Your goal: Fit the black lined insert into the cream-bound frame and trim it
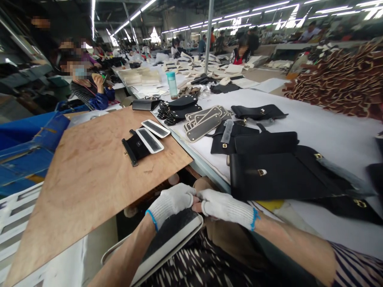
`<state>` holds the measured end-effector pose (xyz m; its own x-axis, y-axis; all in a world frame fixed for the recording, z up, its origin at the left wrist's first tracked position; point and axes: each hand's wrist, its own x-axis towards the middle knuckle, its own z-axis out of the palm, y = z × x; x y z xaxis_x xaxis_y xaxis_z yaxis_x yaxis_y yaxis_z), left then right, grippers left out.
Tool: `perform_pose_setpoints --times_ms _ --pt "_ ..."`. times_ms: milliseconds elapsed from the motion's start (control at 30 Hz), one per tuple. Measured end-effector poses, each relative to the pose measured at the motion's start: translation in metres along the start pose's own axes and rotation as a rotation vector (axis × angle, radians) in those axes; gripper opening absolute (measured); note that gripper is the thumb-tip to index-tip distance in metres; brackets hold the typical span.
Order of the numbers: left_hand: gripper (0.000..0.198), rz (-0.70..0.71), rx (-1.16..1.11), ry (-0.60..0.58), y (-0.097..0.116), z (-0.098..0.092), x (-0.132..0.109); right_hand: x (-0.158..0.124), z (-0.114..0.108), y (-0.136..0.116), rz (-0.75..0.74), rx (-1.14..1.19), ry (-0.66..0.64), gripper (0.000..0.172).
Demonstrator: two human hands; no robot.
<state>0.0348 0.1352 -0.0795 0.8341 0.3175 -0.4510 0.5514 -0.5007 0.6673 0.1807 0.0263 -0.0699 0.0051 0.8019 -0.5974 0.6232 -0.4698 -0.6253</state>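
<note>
My left hand [175, 201], in a white knit glove with bare fingertips, is closed at the far right corner of a dark panel with a pale border [170, 241] over my lap. From the right, my right hand [229, 207], gloved alike, meets it there with its fingers bent inward. The fingertips of both hands almost touch; whatever sits between them is too small to make out. On the wooden board ahead lie a small black bag piece [136, 147] and two pale-edged dark strips [151, 139].
Black leather bags [269, 173] with gold clasps lie on the white table at right. Beyond are grey riveted strips [203, 125], stacked black pieces [179, 107] and a teal bottle [172, 85]. Brown leather pieces [338, 81] pile up at far right. A masked person [89, 87] sits at left.
</note>
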Motion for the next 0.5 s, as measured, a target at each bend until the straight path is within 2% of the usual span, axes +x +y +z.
perform_pose_setpoints --times_ms 100,167,233,367,500 --pt "0.024 0.014 0.015 0.005 0.003 0.000 -0.003 0.002 0.006 0.008 -0.013 -0.063 0.054 0.033" --pt "0.024 0.014 0.039 0.016 0.006 -0.001 -0.007 0.002 0.009 0.012 0.032 -0.102 0.091 0.038" --pt "0.024 0.013 0.065 0.027 0.007 -0.001 -0.009 0.002 0.009 0.014 0.080 -0.058 0.071 0.041" --pt "0.025 0.010 0.103 0.031 0.005 0.001 -0.007 0.006 0.002 0.006 0.122 0.124 -0.159 0.040" --pt "0.026 0.003 0.124 0.021 0.003 0.002 -0.003 0.015 -0.007 -0.013 0.199 0.129 -0.332 0.037"
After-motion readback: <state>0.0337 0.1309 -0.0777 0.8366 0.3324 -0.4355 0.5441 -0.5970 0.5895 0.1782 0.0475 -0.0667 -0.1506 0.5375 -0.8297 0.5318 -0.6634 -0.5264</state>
